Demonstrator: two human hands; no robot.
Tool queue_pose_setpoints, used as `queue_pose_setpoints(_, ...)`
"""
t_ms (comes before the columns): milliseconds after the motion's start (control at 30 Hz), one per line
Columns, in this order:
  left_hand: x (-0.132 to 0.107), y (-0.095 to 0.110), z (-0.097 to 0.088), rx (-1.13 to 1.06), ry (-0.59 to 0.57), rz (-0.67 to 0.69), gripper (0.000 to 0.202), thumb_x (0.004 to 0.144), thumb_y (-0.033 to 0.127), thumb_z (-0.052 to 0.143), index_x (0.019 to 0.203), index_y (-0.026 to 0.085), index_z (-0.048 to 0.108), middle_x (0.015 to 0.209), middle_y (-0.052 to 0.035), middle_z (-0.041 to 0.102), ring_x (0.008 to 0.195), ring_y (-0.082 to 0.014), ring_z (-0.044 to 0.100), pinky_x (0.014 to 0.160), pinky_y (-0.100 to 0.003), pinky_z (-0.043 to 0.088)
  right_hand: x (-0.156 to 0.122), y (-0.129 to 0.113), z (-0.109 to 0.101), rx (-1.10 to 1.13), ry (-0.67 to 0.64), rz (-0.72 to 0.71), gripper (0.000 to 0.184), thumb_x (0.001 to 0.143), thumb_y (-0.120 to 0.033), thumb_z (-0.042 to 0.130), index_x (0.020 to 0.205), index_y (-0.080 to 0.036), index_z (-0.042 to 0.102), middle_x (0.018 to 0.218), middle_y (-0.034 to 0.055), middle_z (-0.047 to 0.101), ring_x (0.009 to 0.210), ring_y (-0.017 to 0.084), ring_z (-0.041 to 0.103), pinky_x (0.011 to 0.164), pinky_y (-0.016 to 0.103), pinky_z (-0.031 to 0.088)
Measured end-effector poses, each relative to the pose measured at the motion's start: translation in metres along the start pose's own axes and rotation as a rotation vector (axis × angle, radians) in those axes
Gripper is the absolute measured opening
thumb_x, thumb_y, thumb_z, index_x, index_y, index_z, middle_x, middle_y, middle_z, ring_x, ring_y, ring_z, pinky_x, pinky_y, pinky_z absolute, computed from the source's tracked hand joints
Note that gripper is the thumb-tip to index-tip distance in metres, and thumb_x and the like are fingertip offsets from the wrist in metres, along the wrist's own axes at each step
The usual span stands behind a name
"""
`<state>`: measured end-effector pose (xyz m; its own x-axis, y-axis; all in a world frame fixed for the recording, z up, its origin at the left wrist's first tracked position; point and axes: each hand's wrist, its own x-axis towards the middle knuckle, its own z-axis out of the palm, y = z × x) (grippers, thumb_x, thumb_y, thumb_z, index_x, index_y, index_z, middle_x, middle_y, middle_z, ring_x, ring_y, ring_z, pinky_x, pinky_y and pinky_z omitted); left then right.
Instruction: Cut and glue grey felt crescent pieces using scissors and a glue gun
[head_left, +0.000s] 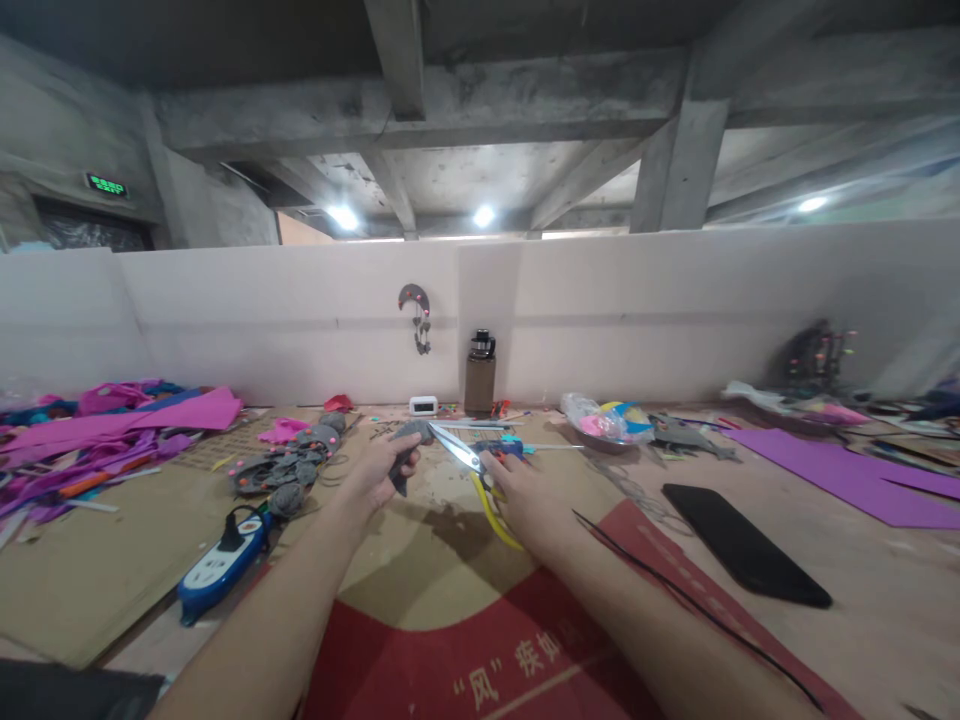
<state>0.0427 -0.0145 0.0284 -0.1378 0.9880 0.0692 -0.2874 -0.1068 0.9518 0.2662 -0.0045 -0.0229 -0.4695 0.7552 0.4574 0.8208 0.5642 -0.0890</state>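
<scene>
My left hand [382, 468] is closed around a small grey felt piece [411, 436], held above the table. My right hand [525, 495] grips yellow-handled scissors [469, 462]. Their steel blades are apart and point left toward the grey piece, close to its edge. A thin black cord [675, 590] runs along my right forearm.
A pile of grey felt shapes [289, 465] lies left of my hands. A blue-and-white power strip [221, 562] is at near left, and pink and purple felt sheets [112, 425] at far left. A black phone [746, 545] lies right. A brown bottle [480, 375] stands by the white partition.
</scene>
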Motion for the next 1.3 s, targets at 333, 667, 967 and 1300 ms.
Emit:
queue_pose_setpoints(333,0.0,0.001,-0.001,-0.002,0.003,-0.007,0.017,0.069,0.01,0.069,0.085,0.009,0.064,0.078,-0.0067,0.066,0.045,-0.0022,0.045,0.035,-0.011,0.027,-0.002,-0.002,-0.003,-0.024,-0.006,0.005,0.058,0.079,-0.014,0.053,0.136,-0.025,0.044,0.108,0.0087,0.06,0.092,0.02,0.058,0.076,0.026,0.039)
queue_pose_setpoints(667,0.002,0.0,-0.003,0.003,0.019,0.001,0.015,0.07,0.008,0.067,0.084,0.009,0.062,0.077,-0.0077,0.066,0.045,-0.0025,0.045,0.035,-0.011,0.027,0.003,0.002,0.011,0.358,0.096,0.087,0.048,0.079,-0.013,0.051,0.126,-0.025,0.053,0.11,0.0047,0.064,0.094,0.017,0.059,0.078,0.022,0.041)
queue_pose_setpoints(967,-0.003,0.001,0.004,-0.01,0.055,0.016,0.013,0.067,0.005,0.059,0.078,0.01,0.061,0.068,-0.0047,0.063,0.044,-0.0046,0.047,0.035,-0.013,0.028,-0.002,-0.006,0.004,0.161,0.098,0.062,0.049,0.083,-0.023,0.052,0.131,-0.031,0.048,0.111,0.0043,0.058,0.093,0.018,0.058,0.07,0.025,0.039)
queue_pose_setpoints(1300,-0.003,-0.004,0.009,0.072,0.04,0.056,0.006,0.067,0.006,0.065,0.072,0.008,0.065,0.058,-0.0034,0.059,0.047,-0.0072,0.052,0.041,-0.015,0.04,-0.003,-0.007,-0.004,-0.015,0.094,0.028,0.044,0.083,-0.021,0.051,0.127,-0.027,0.05,0.106,0.0066,0.057,0.095,0.021,0.056,0.069,0.027,0.038)
